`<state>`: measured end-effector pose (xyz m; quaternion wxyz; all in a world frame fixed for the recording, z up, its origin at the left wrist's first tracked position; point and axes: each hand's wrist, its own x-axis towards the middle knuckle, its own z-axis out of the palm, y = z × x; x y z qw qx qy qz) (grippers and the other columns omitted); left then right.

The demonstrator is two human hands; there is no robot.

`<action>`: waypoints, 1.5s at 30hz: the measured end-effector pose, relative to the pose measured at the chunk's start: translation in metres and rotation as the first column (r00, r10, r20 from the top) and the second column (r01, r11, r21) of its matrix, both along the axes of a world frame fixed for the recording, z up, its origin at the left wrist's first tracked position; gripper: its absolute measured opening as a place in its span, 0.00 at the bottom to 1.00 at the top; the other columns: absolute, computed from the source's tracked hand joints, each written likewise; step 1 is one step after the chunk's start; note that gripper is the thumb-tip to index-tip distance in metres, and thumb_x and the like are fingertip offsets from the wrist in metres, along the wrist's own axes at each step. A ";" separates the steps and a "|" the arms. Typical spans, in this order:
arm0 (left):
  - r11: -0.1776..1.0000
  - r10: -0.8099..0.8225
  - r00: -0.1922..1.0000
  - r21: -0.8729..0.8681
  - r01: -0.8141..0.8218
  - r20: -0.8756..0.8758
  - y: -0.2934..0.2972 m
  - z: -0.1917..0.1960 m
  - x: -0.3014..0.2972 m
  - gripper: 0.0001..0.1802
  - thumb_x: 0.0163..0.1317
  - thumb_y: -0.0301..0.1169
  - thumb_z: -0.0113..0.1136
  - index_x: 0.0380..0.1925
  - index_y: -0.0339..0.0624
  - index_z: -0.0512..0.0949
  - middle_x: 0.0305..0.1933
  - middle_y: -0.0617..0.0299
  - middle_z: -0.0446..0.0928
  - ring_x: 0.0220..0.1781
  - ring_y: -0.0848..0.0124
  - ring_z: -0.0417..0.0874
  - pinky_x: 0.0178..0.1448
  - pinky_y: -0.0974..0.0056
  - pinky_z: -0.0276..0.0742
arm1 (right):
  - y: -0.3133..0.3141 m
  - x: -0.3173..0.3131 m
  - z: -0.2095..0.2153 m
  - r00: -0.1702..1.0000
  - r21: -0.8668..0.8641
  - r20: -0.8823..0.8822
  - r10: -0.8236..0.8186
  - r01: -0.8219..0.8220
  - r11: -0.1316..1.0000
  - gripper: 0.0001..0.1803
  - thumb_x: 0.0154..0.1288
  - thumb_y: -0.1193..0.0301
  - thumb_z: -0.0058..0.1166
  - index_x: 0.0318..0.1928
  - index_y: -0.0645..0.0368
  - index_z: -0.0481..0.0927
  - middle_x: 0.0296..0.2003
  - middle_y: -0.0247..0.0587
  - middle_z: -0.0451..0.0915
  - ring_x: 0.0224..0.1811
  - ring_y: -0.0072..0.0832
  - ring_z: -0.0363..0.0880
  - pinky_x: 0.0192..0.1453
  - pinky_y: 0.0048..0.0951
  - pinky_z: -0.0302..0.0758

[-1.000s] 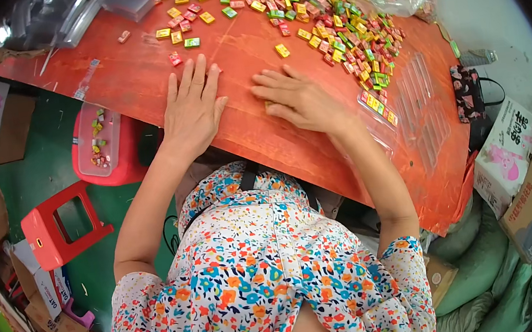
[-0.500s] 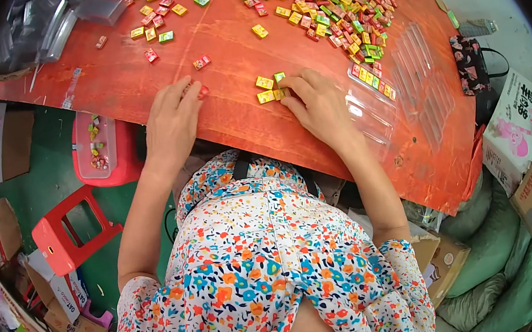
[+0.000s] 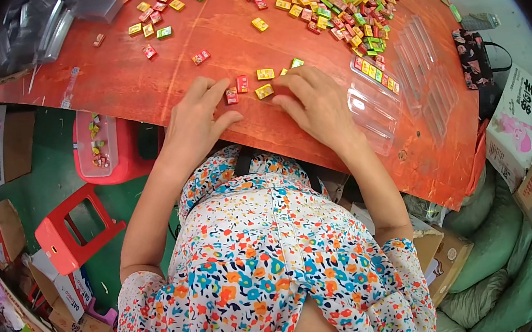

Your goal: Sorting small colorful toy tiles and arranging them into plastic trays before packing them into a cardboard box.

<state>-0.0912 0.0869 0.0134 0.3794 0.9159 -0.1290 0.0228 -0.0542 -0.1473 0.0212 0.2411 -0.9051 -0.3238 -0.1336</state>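
Two small red boxes lie at the fingertips of my left hand [image 3: 195,121]: one red box [image 3: 232,96] touches or nearly touches them, the other red box [image 3: 242,83] is just beyond. The thumb of that hand is spread away from its fingers. My right hand [image 3: 317,104] is curved over the tabletop, thumb and forefinger apart, beside a yellow box [image 3: 264,91]. Another yellow box [image 3: 265,73] lies a little farther off. A green box [image 3: 297,63] peeks out behind the right fingers, which partly hide what is under them.
Right of my right hand sits a clear plastic tray [image 3: 372,111] with a row of small boxes [image 3: 375,75] in it. More clear trays [image 3: 426,75] lie beyond. A heap of coloured boxes [image 3: 354,15] covers the far right. A red stool [image 3: 79,226] stands left of the orange-red table [image 3: 158,80].
My left hand has moved right, and two red boxes now lie near the yellow ones. The yellow and green group by my right hand has spread apart.
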 end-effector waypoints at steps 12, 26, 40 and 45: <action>0.993 0.108 0.991 0.040 -0.112 0.085 0.013 -0.005 0.017 0.13 0.58 0.30 0.64 0.42 0.39 0.78 0.39 0.53 0.74 0.37 0.53 0.81 0.38 0.52 0.78 | 0.016 0.002 -0.009 0.997 -0.096 -0.038 -0.060 0.056 0.994 0.11 0.59 0.70 0.59 0.42 0.57 0.80 0.40 0.41 0.79 0.39 0.41 0.79 0.43 0.41 0.76; 0.987 -0.150 0.971 0.089 0.135 0.188 -0.010 -0.016 0.023 0.23 0.55 0.30 0.67 0.51 0.38 0.75 0.42 0.54 0.72 0.45 0.54 0.79 0.48 0.53 0.77 | 0.019 0.007 -0.012 0.970 0.123 -0.230 0.083 -0.056 0.991 0.15 0.59 0.78 0.57 0.48 0.60 0.77 0.43 0.46 0.79 0.46 0.45 0.79 0.50 0.41 0.77; 0.935 -0.328 0.889 0.243 0.258 0.319 -0.024 -0.012 0.073 0.18 0.57 0.27 0.57 0.49 0.43 0.78 0.41 0.55 0.74 0.47 0.55 0.76 0.51 0.56 0.75 | -0.023 0.041 -0.006 0.999 -0.285 -0.013 0.048 -0.050 0.957 0.21 0.54 0.80 0.54 0.51 0.59 0.78 0.51 0.42 0.78 0.53 0.41 0.75 0.55 0.39 0.75; 0.917 -0.357 0.914 0.259 0.304 0.190 -0.016 -0.008 0.075 0.12 0.57 0.28 0.58 0.42 0.41 0.79 0.41 0.55 0.74 0.46 0.56 0.76 0.50 0.55 0.75 | -0.029 0.028 0.000 0.994 -0.203 -0.103 0.028 -0.049 0.978 0.19 0.56 0.82 0.54 0.51 0.61 0.78 0.52 0.44 0.78 0.54 0.43 0.76 0.57 0.39 0.74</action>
